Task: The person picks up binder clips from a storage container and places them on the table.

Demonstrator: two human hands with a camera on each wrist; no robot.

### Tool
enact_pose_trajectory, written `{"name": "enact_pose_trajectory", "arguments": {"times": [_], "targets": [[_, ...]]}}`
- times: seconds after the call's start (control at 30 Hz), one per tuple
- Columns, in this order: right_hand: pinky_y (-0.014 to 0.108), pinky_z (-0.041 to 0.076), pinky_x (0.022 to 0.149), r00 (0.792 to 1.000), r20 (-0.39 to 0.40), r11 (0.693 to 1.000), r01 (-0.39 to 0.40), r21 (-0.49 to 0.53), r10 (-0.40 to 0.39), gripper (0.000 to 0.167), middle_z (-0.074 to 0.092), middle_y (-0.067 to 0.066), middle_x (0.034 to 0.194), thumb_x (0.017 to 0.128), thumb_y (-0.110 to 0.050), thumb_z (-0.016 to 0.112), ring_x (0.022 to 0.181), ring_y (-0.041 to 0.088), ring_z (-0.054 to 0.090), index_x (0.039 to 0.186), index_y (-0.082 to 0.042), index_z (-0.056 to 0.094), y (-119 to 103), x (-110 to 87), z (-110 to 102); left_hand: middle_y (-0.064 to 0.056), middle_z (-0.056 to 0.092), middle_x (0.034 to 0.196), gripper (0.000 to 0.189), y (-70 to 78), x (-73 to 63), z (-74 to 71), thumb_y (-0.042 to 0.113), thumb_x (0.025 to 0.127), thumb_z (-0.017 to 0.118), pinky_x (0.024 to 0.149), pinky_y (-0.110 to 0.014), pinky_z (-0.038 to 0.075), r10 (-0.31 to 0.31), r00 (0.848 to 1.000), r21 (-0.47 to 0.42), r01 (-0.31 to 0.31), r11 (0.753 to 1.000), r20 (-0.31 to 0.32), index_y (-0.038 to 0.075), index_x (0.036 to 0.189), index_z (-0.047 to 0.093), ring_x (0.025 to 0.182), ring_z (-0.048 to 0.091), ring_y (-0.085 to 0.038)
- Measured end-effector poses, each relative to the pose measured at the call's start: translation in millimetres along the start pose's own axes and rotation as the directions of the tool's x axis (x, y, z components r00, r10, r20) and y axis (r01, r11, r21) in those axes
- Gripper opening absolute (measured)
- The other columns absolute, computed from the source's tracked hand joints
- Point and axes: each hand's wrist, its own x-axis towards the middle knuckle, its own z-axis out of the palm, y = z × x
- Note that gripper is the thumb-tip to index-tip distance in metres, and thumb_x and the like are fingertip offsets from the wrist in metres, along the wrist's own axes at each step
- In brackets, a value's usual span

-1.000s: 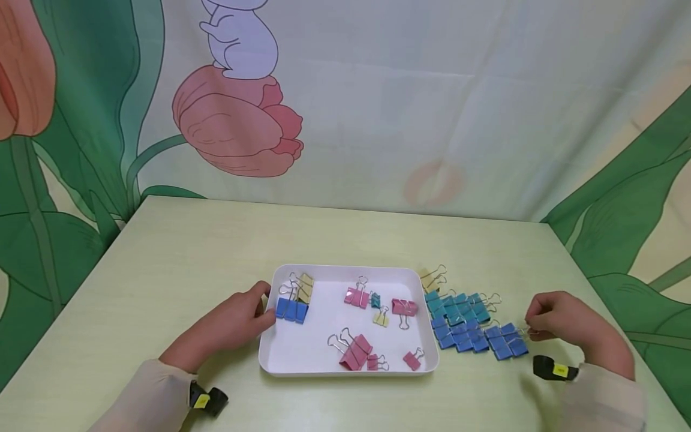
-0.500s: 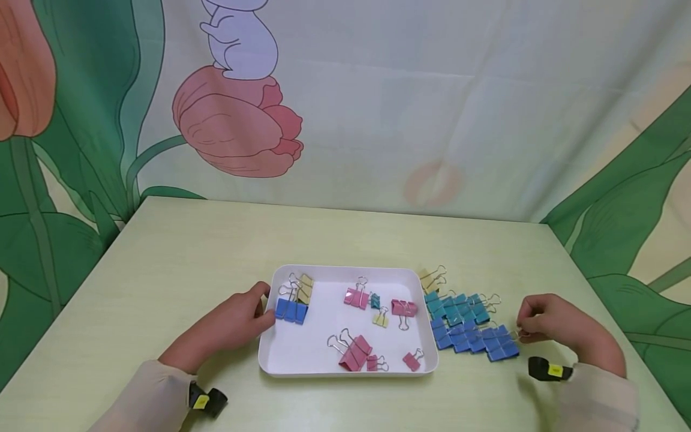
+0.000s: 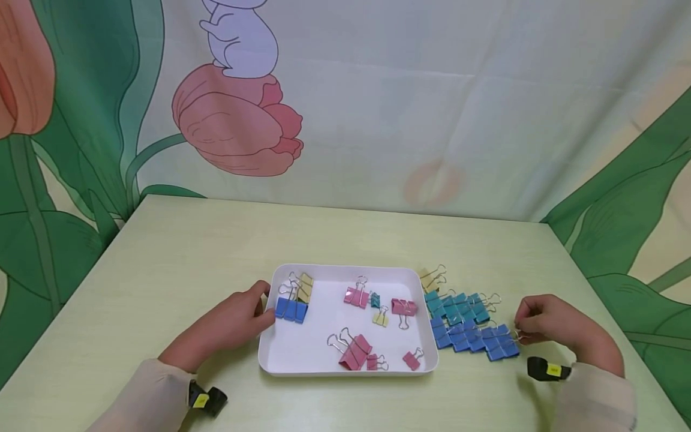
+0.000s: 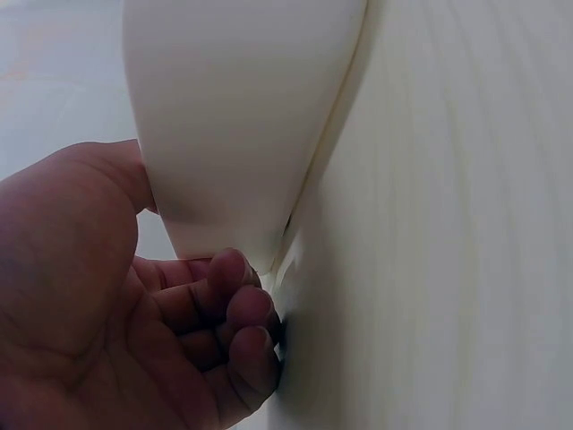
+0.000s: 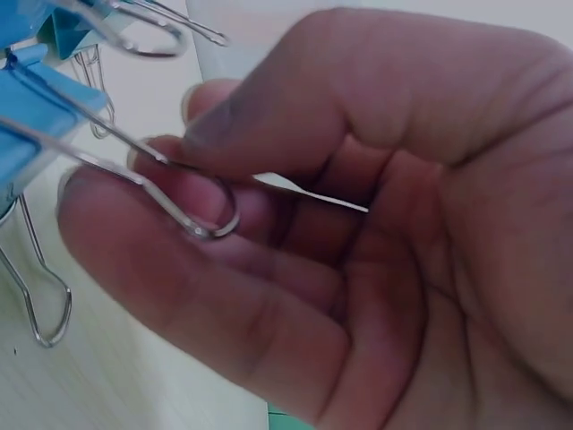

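My left hand (image 3: 237,318) grips the left wall of a shallow white tray (image 3: 305,351). In the left wrist view the thumb reaches over the rim, while the fingers curl outside by the tray's corner. On the right, my right hand (image 3: 547,318) pinches the wire handle (image 5: 170,207) of a blue binder clip (image 3: 502,345) between thumb and fingers. That clip lies at the right end of a slanted row of blue binder clips (image 3: 461,336), right against its neighbour. In the right wrist view its blue body (image 5: 31,121) is cut off by the frame.
Teal binder clips (image 3: 459,307) form a row behind the blue ones, with yellow clips (image 3: 432,279) farther back by the tray's corner. Inside the tray lie blue clips (image 3: 292,311), a yellow clip (image 3: 305,288), several pink clips (image 3: 356,353), and small teal and yellow ones.
My right hand has moved slightly left with the blue binder clip, closing the gap to the other blue clips. My left hand and the tray stay put.
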Motion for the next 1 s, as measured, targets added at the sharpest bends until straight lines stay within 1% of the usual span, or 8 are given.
{"name": "enact_pose_trajectory", "arguments": {"times": [0.17, 0.23, 0.4, 0.57, 0.67, 0.83, 1.0], "targets": [[0.036, 0.056, 0.077, 0.999, -0.009, 0.999, 0.033, -0.032, -0.033, 0.014, 0.063, 0.01, 0.089, 0.09, -0.009, 0.058, 0.084, 0.02, 0.065, 0.094, 0.004, 0.058, -1, -2.8, -2, -0.003, 0.058, 0.08, 0.043, 1.4, -0.5, -0.9, 0.025, 0.089, 0.051, 0.06, -0.029, 0.041, -0.006, 1.0, 0.0, 0.006, 1.0, 0.004, 0.004, 0.126, 0.044, 0.066, 0.05, -0.015], [0.036, 0.055, 0.078, 0.999, -0.024, 0.998, 0.043, -0.053, -0.044, 0.015, 0.063, 0.011, 0.092, 0.09, -0.01, 0.058, 0.085, 0.02, 0.064, 0.095, 0.004, 0.058, -1, -4.4, -3, -0.003, 0.058, 0.08, 0.044, 1.5, -0.4, -1.1, 0.026, 0.089, 0.051, 0.06, -0.029, 0.041, -0.011, 1.0, 0.001, 0.011, 1.0, 0.007, 0.004, 0.127, 0.044, 0.066, 0.051, -0.015], [0.033, 0.054, 0.076, 0.994, -0.1, 0.987, 0.023, -0.158, -0.039, 0.016, 0.062, 0.01, 0.094, 0.089, -0.011, 0.058, 0.086, 0.019, 0.061, 0.098, 0.002, 0.059, -5, -9.1, -6, -0.003, 0.058, 0.081, 0.046, 1.0, 0.2, -0.9, 0.026, 0.089, 0.052, 0.061, -0.029, 0.041, -0.016, 1.0, -0.001, 0.016, 1.0, 0.011, 0.003, 0.128, 0.043, 0.067, 0.051, -0.015], [0.033, 0.049, 0.072, 0.985, -0.16, 0.961, 0.024, -0.275, -0.07, 0.015, 0.064, 0.01, 0.095, 0.09, -0.012, 0.057, 0.085, 0.02, 0.059, 0.099, -0.001, 0.06, -17, -16.3, -7, -0.003, 0.058, 0.081, 0.045, 0.9, 0.3, -1.1, 0.026, 0.089, 0.052, 0.06, -0.029, 0.041, -0.016, 1.0, -0.002, 0.016, 1.0, 0.012, 0.004, 0.128, 0.043, 0.066, 0.051, -0.015], [0.033, 0.047, 0.071, 0.975, -0.19, 0.941, 0.046, -0.336, -0.116, 0.013, 0.066, 0.01, 0.098, 0.093, -0.014, 0.056, 0.085, 0.02, 0.058, 0.099, -0.004, 0.062, -25, -19.8, -7, -0.003, 0.058, 0.081, 0.045, 0.9, 0.1, -1.5, 0.026, 0.089, 0.052, 0.06, -0.029, 0.041, -0.014, 1.0, -0.004, 0.014, 1.0, 0.012, 0.003, 0.127, 0.043, 0.066, 0.05, -0.015], [0.034, 0.046, 0.071, 0.948, -0.239, 0.911, 0.101, -0.399, -0.209, 0.009, 0.068, 0.009, 0.102, 0.094, -0.015, 0.058, 0.089, 0.02, 0.059, 0.098, -0.01, 0.063, -46, -26.4, 1, -0.003, 0.058, 0.081, 0.046, 1.3, -0.1, -1.9, 0.026, 0.089, 0.052, 0.06, -0.029, 0.041, -0.014, 1.0, -0.006, 0.014, 1.0, 0.016, 0.003, 0.128, 0.043, 0.066, 0.051, -0.015], [0.036, 0.047, 0.073, 0.927, -0.245, 0.886, 0.157, -0.436, -0.285, 0.009, 0.068, 0.007, 0.106, 0.094, -0.017, 0.057, 0.096, 0.023, 0.062, 0.1, -0.015, 0.063, -71, -31.2, 13, -0.003, 0.058, 0.08, 0.046, 1.0, -0.5, -1.6, 0.025, 0.088, 0.052, 0.06, -0.029, 0.041, -0.01, 1.0, -0.011, 0.01, 1.0, 0.014, 0.003, 0.128, 0.043, 0.066, 0.05, -0.015]]}}
